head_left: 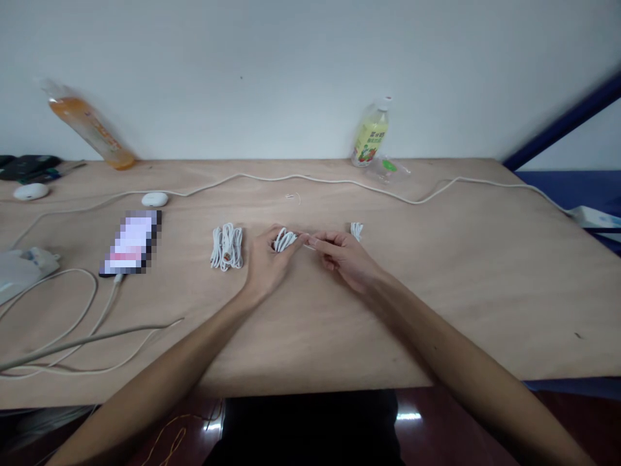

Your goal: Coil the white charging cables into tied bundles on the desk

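My left hand (269, 255) is wrapped round a coiled white cable (284, 240), its thumb pointing toward my right hand. Close beside it, my right hand (342, 252) pinches a thin white strand (309, 245) that runs from the left fingertips. Left of my left hand lies a group of bundled white cables (226, 247) with a metal plug showing. Another white cable bundle (356, 230) sits just behind my right hand, partly hidden by it. Farther back on the table are small white tie pieces (292, 197).
A phone (129, 243) on a charging cord lies at left, near white earbud cases (154, 199). An orange drink bottle (92, 133) and a yellow drink bottle (371, 134) lean on the wall. A long white cord (310, 178) crosses the table (485, 291).
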Available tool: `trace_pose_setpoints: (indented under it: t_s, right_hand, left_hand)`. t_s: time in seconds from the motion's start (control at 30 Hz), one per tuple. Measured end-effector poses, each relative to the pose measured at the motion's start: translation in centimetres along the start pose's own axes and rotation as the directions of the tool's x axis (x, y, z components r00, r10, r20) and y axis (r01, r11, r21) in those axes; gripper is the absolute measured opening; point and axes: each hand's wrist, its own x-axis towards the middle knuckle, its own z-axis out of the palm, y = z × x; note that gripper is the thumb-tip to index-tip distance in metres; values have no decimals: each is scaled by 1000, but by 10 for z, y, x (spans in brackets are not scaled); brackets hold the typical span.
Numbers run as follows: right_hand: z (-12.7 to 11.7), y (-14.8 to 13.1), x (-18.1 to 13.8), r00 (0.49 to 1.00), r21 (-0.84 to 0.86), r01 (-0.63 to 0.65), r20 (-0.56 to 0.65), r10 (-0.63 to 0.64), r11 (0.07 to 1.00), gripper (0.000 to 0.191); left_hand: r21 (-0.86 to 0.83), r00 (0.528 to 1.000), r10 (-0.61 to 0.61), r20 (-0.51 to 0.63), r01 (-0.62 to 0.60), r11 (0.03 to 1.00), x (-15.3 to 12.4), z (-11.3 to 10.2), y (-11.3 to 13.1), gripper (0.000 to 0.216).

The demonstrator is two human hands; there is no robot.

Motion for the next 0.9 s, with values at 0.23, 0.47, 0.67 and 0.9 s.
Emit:
trace_pose_setpoints:
  t_s: [0.23,0.47,0.67,0.9]
  right_hand:
    - [8,6,2,990,18,84,-118,-82,996,42]
    - [5,3,-2,821,-500,436,-118,-558,748,23]
    - [1,3,1,916,-374,307,-134,-378,875,36]
    - [-3,-7,0,999,22,-47,27,47,999,52]
  left_hand:
    - [-80,995,-76,-69,70,994,0,5,-2,25]
    - [-216,976,-214,-39,201,956,0,9,-9,30]
    - [-123,992,-121,-22,118,985,2,4,-4,25]
    - [-77,998,-57,15,58,995,1,2,-5,23]
